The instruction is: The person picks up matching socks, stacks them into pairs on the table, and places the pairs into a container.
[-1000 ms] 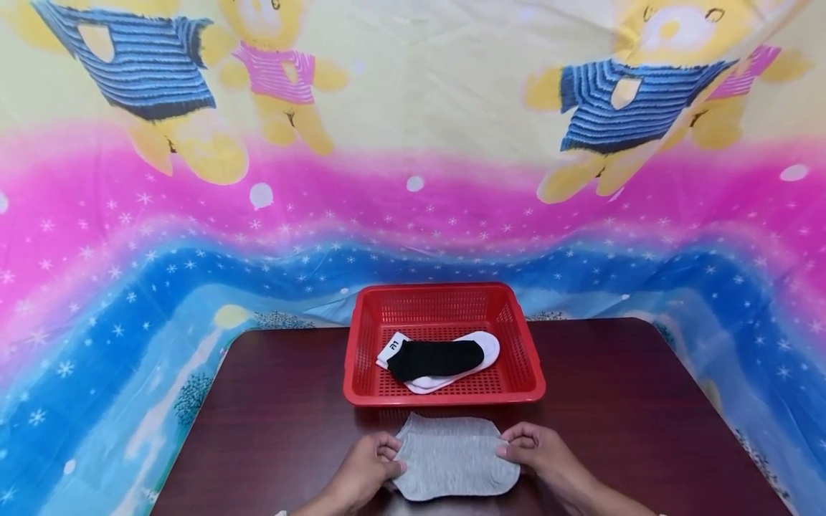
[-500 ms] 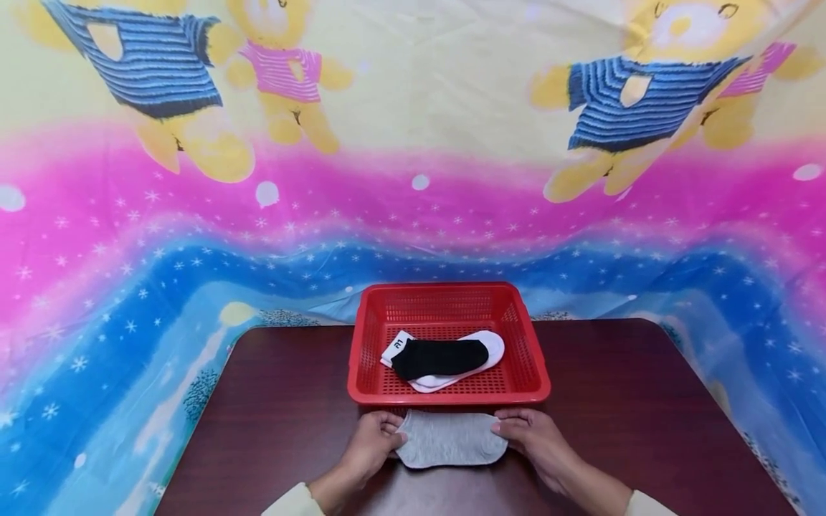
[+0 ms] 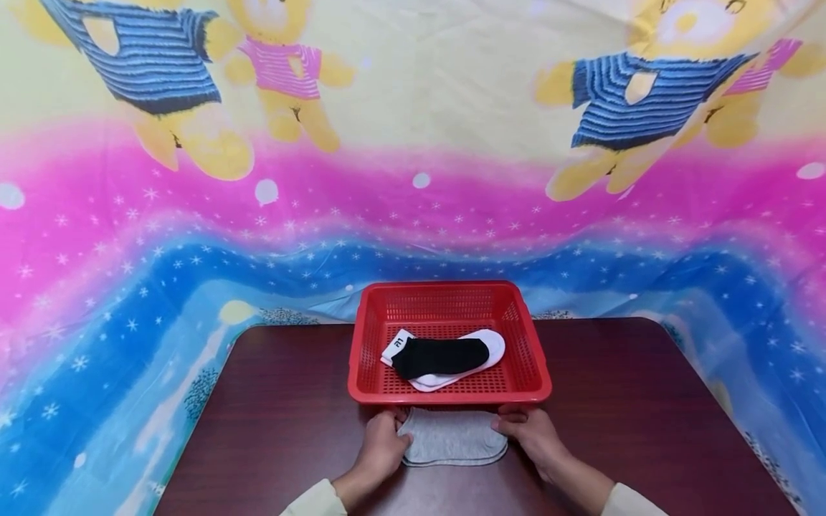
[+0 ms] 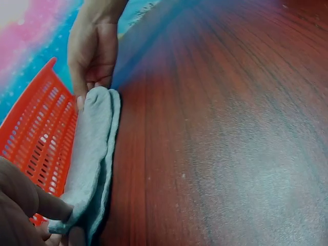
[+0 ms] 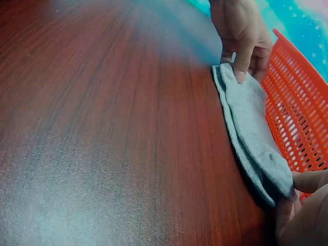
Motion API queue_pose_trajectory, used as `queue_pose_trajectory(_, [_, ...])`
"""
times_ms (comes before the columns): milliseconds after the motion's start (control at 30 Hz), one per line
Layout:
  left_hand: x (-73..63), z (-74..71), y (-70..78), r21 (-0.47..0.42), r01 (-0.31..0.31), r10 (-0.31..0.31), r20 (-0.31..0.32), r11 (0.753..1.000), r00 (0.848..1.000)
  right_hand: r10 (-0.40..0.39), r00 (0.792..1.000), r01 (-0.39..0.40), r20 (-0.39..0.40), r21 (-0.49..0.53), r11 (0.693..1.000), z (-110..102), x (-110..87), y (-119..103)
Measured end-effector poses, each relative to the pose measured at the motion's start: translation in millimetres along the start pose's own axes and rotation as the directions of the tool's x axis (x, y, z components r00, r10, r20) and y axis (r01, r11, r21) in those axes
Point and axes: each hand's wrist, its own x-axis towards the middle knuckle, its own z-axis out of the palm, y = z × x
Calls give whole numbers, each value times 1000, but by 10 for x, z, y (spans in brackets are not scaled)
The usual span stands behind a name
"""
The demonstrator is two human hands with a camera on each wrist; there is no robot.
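Note:
A pair of grey ankle socks (image 3: 454, 437) lies flat, one on top of the other, just in front of the red basket. In both wrist views the lower sock's edge peeks out along the near side. My left hand (image 3: 382, 448) pinches the left end at the cuffs, thumb on top and fingers beneath. At the other end, my right hand (image 3: 532, 436) grips the toes between thumb and fingers. The left wrist view shows the layered socks (image 4: 92, 143) stretched between the two hands, close along the basket's wall.
The red plastic basket (image 3: 452, 398) stands behind the socks on the dark wooden table (image 3: 277, 430). Inside it, a black sock (image 3: 445, 357) lies over white socks (image 3: 495, 346) with black lettering at the cuff. A printed teddy-bear cloth (image 3: 419, 229) hangs behind the table.
Both hands have moved forward toward the basket with the top sock, which now lies nearly aligned over the lower one. Over the last half second, the lower sock's near edge has come into view.

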Motion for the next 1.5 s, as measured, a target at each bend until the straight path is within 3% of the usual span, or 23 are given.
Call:
queue_pose_trajectory(267, [-35,33,3,195,-75,87,-50,978,995,-43,998,38,-44,-119,992,52,-53,-4])
queue_pose_trajectory(533, [-49,28,33,346,-130,128,28,929,991,-59,997,42,-49,-295,955,109,-113,-73])
queue_pose_trajectory(700, [-55,28,48,344,-133,129,36,930,991,-144,990,131,3,-446,886,89,-121,-33])
queue_pose_trajectory(867, [-72,5,49,291,-131,124,43,948,991,-308,950,278,51,-584,762,59,-119,69])
queue_pose_trajectory(967, [-71,1,57,291,-134,126,49,947,991,-370,927,331,68,-611,719,53,-111,101])
queue_pose_trajectory(1067, [-74,12,67,307,-139,129,53,942,990,-371,925,340,79,-607,718,58,-95,96])
queue_pose_trajectory(1200, [-87,35,92,333,-148,140,48,931,989,-295,951,291,90,-584,758,63,-84,56])
queue_pose_trajectory(1367, [-95,49,117,356,-166,159,49,920,986,-254,962,265,101,-566,780,57,-111,16])
queue_pose_trajectory(1500, [-129,62,135,334,-147,133,64,931,989,-237,965,259,107,-482,837,34,-150,25])
